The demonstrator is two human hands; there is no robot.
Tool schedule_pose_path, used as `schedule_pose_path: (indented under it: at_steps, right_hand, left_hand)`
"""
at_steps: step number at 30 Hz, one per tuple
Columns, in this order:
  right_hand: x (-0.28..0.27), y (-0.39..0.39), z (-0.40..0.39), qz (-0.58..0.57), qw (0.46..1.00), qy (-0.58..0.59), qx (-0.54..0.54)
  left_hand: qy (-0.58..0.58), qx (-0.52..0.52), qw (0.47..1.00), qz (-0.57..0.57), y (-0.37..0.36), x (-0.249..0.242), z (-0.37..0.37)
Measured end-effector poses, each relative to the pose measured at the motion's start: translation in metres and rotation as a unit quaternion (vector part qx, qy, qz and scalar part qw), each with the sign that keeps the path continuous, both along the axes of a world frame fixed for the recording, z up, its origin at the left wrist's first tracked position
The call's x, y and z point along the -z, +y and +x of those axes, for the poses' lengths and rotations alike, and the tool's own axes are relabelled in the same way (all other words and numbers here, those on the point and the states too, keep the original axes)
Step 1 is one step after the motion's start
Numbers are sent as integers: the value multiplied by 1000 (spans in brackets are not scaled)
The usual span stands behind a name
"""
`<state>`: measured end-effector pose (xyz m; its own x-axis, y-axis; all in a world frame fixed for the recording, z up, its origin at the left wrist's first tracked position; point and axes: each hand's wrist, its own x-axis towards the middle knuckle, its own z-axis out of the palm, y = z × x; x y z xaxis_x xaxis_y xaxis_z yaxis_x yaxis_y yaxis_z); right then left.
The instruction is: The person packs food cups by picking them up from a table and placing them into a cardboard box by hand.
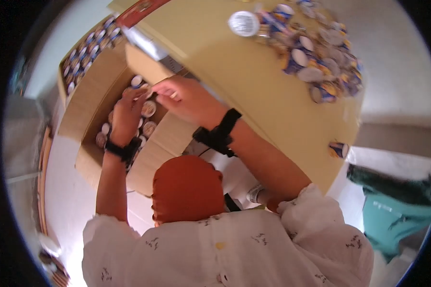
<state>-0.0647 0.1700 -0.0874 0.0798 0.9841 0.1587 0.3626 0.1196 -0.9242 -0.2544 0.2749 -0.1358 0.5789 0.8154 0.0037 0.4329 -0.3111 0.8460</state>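
Observation:
Both of my hands are over an open cardboard box (93, 88) that holds several small round cups (149, 109). My left hand (125, 117) reaches in from the near side, its fingers closed round a small cup (147, 92) with a pale round end. Close beside it, my right hand (189, 99) has its thumb and fingers pinched together at the cup's edge. Whether anything else is between those fingertips is too blurred to tell. Each wrist wears a black strap.
To the right stands a yellow table (215, 57) with a heap of blue-and-orange cups (316, 62) at its far end. A lone cup (338, 149) is near its edge. Another box of cups (88, 50) is behind mine. Green fabric (388, 215) hangs at right.

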Motion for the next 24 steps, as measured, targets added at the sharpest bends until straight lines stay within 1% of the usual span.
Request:
schedule_pose_path:
  at_steps: [1,4,8,10,11,15,17,18,20,23,24]
  right_hand:
    - [-9,-7,2,6,1000,-6,16]
    - [-43,-34,14,7,999,-5,47]
    - [-75,-76,41,58,993,-46,94]
    - [-93,-101,53,62,989,-55,120]
    - [-99,-115,59,77,989,-30,125]
    - [-113,-167,82,110,972,-65,198]
    - [-116,-194,96,87,972,-64,211]
    - [-119,-207,102,94,969,-65,220]
    - [-125,-231,113,69,961,-69,257]
    - [-132,-263,136,73,951,-85,289]
    - [-132,-272,146,77,950,-84,291]
  left_hand:
    - [-27,-9,1000,4,-5,-11,5]
    - [-28,27,999,-1,-21,-66,20]
    - [-54,96,993,33,-43,-126,53]
    - [-70,125,989,25,-60,-156,71]
    - [-53,137,989,35,-68,-170,81]
    - [-65,194,976,80,-96,-210,120]
    - [-81,217,968,100,-110,-224,137]
    - [-94,228,963,111,-118,-230,145]
    - [-97,244,958,111,-137,-246,153]
    - [-20,261,960,96,-167,-269,156]
    - [-20,263,959,101,-177,-274,155]
